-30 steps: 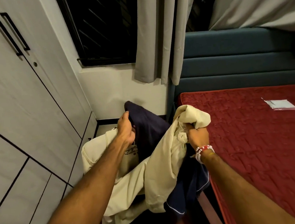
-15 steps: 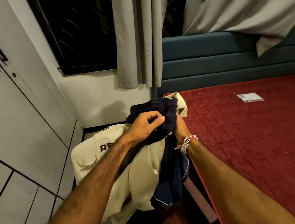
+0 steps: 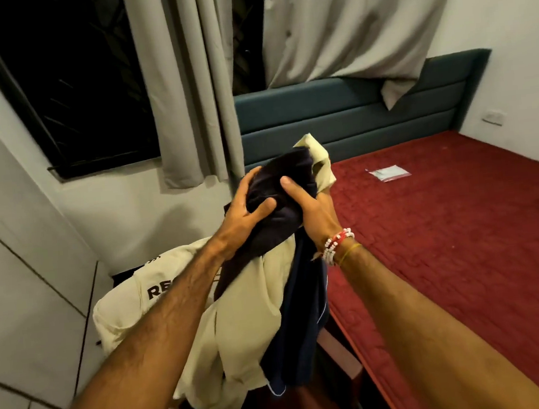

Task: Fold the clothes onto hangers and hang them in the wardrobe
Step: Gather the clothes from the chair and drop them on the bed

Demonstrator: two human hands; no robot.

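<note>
Clothes: two pieces tangled, a navy garment wadded on top and a cream T-shirt hanging under it. The bundle is held in mid-air at frame centre, between the wardrobe at the left edge and the bed on the right.

Handling, my read: light, soft, no stiffness at all. It will sag and drape wherever it is unsupported, and the two pieces will drag each other. It isn't fragile. Best hold is probably the collar or shoulder seams, one garment at a time, but those seams are buried in the wad and can't be made out. No hanger in view.

Hands: left hand has its fingers curled into the navy wad. Right hand has its thumb clamped over the same wad, the rest of its fingers hidden behind the fabric. The hands are close together, nearly touching.

Versus a second ago:
- Hands were apart then, left on navy, right bunching cream. Now both are on navy.
- Only a cream corner shows behind the wad.
- View has swung right: wardrobe handles gone, more bed showing.
- Packet is in the same spot on the bed.
</note>
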